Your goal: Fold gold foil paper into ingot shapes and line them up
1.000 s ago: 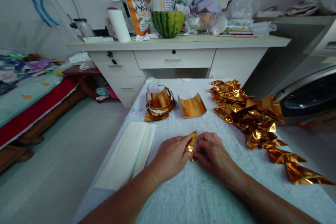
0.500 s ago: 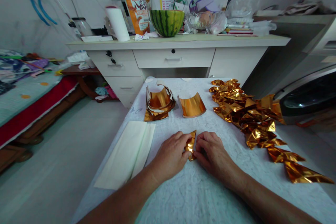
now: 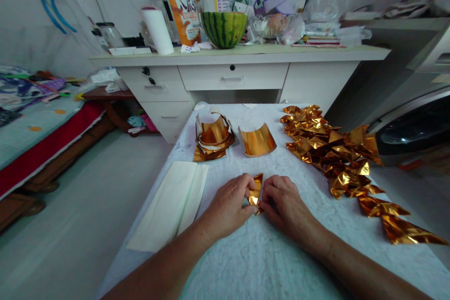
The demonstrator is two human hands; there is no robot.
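A small piece of gold foil lies between my two hands on the cloth-covered table. My left hand grips its left side, the thumb at the lower end and the fingers higher up. At its lower right edge, the curled fingers of my right hand pinch the foil. Beyond my hands a single curved gold sheet stands beside a stack of curled gold sheets. Many folded gold foil pieces are heaped along the right side of the table.
Folded pale paper lies left of my left forearm. Behind the table is a white desk holding a watermelon half, a paper roll and an orange bag. A washing machine stands at the right.
The fingers of my left hand have shifted slightly on the foil, opening a wider gap between thumb and fingers. My right hand stays nearly where it was.
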